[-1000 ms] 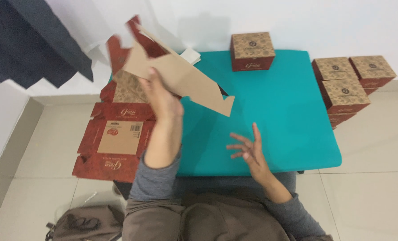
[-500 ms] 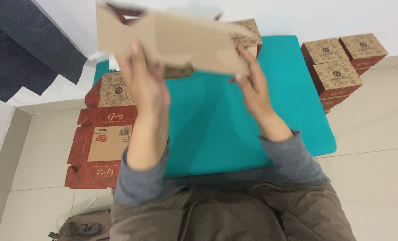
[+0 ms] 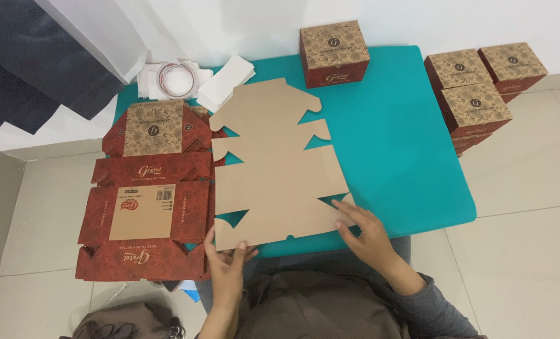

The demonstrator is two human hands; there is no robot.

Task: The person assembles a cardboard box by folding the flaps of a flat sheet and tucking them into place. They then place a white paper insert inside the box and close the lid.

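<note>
- A flat, die-cut brown cardboard box blank (image 3: pixel 277 169) lies plain side up on the teal table (image 3: pixel 405 150), reaching from near the table's front edge toward its middle, its left side overlapping the stack beside it. By the look of it, none of its flaps or panels is folded yet, so the whole shaping of this box is left to do.
- The left hand (image 3: pixel 226 267) grips the blank's near-left corner at the table's front edge, thumb on top and fingers curled underneath, clamped on the card.
- The right hand (image 3: pixel 364 232) rests on the blank's near-right corner, fingers spread apart and pressed flat, pinning it to the table.
- One finished cube-shaped box, dark red with a brown patterned lid (image 3: pixel 334 53), stands at the table's far edge.
- Four or so more finished boxes of the same kind (image 3: pixel 478 94) are stacked on the floor just off the table's right edge, so a fair share of the work seems done.
- A stack of unfolded red printed blanks (image 3: pixel 145 201) hangs over the table's left edge, so several remain to be made up.
- At the far-left corner lie white folded paper inserts (image 3: pixel 226 81) and a roll of clear tape (image 3: pixel 175 76).
- The floor is pale beige tile (image 3: pixel 525 251); a white wall (image 3: pixel 418 19) runs behind the table, and a dark bag (image 3: pixel 123 323) sits by the person's left.
</note>
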